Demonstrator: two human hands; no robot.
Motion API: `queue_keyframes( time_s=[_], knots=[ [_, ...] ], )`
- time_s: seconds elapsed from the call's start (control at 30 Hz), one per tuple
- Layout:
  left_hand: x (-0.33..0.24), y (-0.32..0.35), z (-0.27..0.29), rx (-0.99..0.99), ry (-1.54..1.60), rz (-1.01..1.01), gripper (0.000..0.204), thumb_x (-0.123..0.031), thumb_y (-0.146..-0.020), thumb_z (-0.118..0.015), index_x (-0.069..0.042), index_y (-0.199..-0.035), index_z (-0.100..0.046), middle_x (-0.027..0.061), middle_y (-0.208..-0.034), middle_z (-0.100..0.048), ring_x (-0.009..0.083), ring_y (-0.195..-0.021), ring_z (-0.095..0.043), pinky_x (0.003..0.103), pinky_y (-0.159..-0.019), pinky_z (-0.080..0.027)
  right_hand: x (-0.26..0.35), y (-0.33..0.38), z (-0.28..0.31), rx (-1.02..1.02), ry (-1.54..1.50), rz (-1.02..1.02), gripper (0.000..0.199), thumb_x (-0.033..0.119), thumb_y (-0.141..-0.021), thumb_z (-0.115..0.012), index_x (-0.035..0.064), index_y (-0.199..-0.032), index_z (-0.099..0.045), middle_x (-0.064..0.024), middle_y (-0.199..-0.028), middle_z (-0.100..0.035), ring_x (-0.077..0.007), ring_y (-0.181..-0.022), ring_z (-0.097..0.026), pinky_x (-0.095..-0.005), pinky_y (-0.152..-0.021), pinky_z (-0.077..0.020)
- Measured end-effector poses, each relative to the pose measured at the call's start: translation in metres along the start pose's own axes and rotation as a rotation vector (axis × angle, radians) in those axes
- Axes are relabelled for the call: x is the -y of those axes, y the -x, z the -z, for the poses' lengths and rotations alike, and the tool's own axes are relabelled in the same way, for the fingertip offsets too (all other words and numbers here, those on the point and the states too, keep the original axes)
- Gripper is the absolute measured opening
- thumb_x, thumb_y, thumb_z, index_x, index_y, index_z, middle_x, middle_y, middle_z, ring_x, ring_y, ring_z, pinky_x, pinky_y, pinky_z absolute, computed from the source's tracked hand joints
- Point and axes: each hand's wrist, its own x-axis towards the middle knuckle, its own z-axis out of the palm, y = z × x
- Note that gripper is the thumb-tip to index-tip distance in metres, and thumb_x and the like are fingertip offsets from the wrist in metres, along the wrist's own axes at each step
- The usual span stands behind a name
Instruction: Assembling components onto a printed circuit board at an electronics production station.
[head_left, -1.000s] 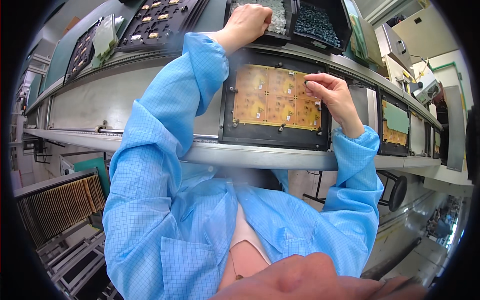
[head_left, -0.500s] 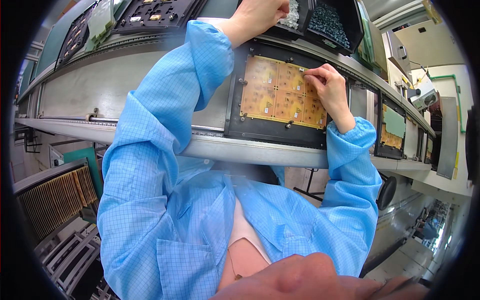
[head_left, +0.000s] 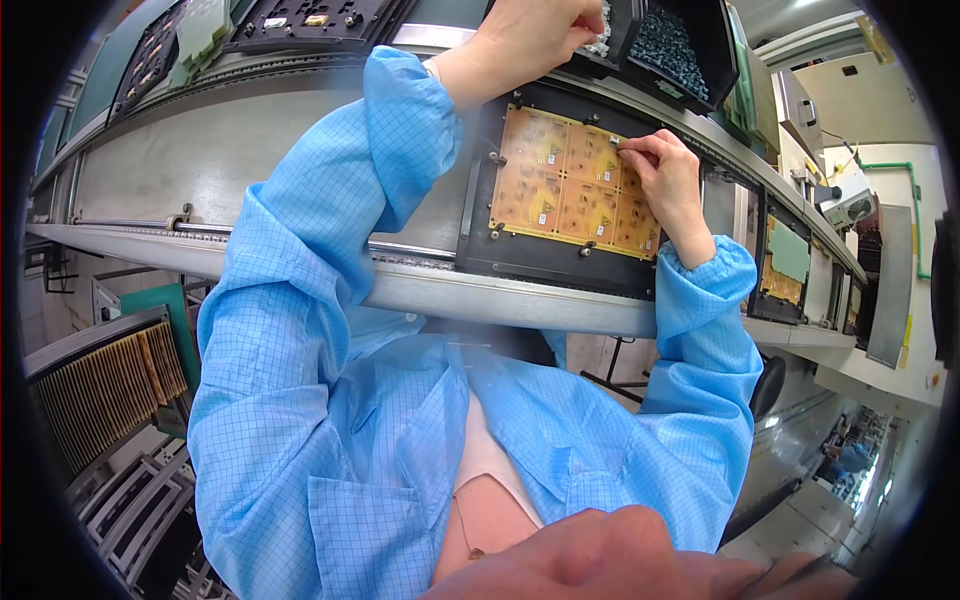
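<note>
Right hand (head_left: 668,180) pinches tiny part onto flat orange circuit board (head_left: 570,185); left hand (head_left: 535,35) curled at parts bin (head_left: 615,40) edge, grip unclear.

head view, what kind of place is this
Likely an electronics assembly line: an orange circuit board panel in a black carrier on a conveyor rail, with parts bins behind.

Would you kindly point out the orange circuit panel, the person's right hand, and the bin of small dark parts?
orange circuit panel (head_left: 560,185): head view, on its bare lower-left board.
right hand (head_left: 672,183): head view, on the back of the hand.
bin of small dark parts (head_left: 668,45): head view, on the heap of parts inside.
</note>
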Motion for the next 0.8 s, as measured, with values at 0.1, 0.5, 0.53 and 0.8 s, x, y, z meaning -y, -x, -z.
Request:
queue_keyframes(
  time_s=[0.1, 0.5, 0.53, 0.8],
  knots=[
    [-0.002, 0.002, 0.002, 0.003, -0.025, -0.021, 0.006, -0.011, -0.082, -0.066, -0.006, -0.084, -0.07, 0.0155, -0.088, -0.066, 0.0377, -0.084, -0.065, 0.044, -0.074, -0.053, 0.003, -0.001, 0.002, 0.004, 0.073, 0.03, 0.012, 0.006, -0.084, -0.072, 0.0011, -0.095, -0.076, -0.0115, -0.085, -0.066, -0.0221, -0.074, -0.068, -0.031, -0.07, -0.0544],
    [-0.015, 0.016, 0.008, -0.016, 0.046, -0.035, 0.005, -0.012, -0.082, -0.069, -0.008, -0.083, -0.069, 0.0134, -0.086, -0.065, 0.0365, -0.082, -0.065, 0.043, -0.073, -0.053, 0.002, -0.003, 0.006, 0.02, 0.07, -0.026, 0.013, 0.006, -0.084, -0.072, 0.0002, -0.095, -0.075, -0.0132, -0.086, -0.066, -0.0242, -0.075, -0.069, -0.0326, -0.071, -0.0546],
    [-0.016, 0.018, 0.008, -0.016, 0.048, -0.033, 0.005, -0.012, -0.082, -0.069, -0.008, -0.083, -0.069, 0.0134, -0.086, -0.065, 0.0365, -0.082, -0.065, 0.043, -0.073, -0.053, 0.002, -0.003, 0.007, 0.022, 0.071, -0.027, 0.013, 0.006, -0.084, -0.072, 0.0002, -0.095, -0.075, -0.0132, -0.086, -0.066, -0.0242, -0.075, -0.069, -0.0326, -0.071, -0.0546],
    [-0.022, 0.048, 0.007, 0.109, 0.056, 0.043, 0.008, -0.011, -0.082, -0.074, -0.007, -0.088, -0.073, 0.007, -0.085, -0.066, 0.0232, -0.075, -0.067, 0.032, -0.067, -0.055, 0.005, 0.0, 0.01, 0.021, 0.062, -0.048, 0.013, 0.007, -0.084, -0.072, -0.0007, -0.094, -0.075, -0.0117, -0.084, -0.066, -0.0204, -0.072, -0.068, -0.0302, -0.068, -0.0537]
  ],
)
